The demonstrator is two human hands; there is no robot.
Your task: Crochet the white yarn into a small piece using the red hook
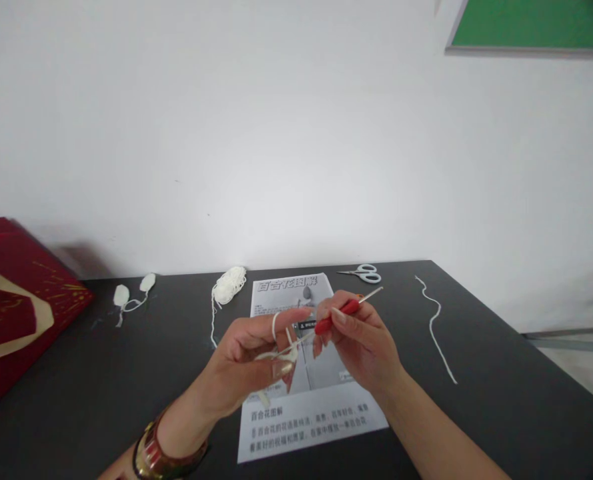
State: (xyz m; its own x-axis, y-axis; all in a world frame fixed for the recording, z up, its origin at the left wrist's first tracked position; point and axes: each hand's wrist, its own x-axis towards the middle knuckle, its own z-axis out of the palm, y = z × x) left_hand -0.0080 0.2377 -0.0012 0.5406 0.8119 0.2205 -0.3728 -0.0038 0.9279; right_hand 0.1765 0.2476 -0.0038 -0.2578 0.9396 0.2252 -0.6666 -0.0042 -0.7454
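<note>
My right hand [359, 340] is closed around the red handle of a crochet hook [337, 316], whose slim shaft points toward my other hand. In my left hand [249, 360] a small piece of white crochet work [287, 353] is pinched between thumb and fingers, and white yarn loops over the raised index finger. The hook's tip is at the crochet work; whether it is through a stitch I cannot tell. Below both hands lies a printed pattern sheet [311, 427] with a picture and Chinese text, partly covered by them.
A ball of white yarn [229, 285] sits at the back, its strand trailing forward. Two small white crocheted pieces [121, 295] lie farther left, beside a red gift bag [21, 313]. Scissors [366, 273] rest behind the sheet. A loose white yarn length [434, 320] lies on the black table's right.
</note>
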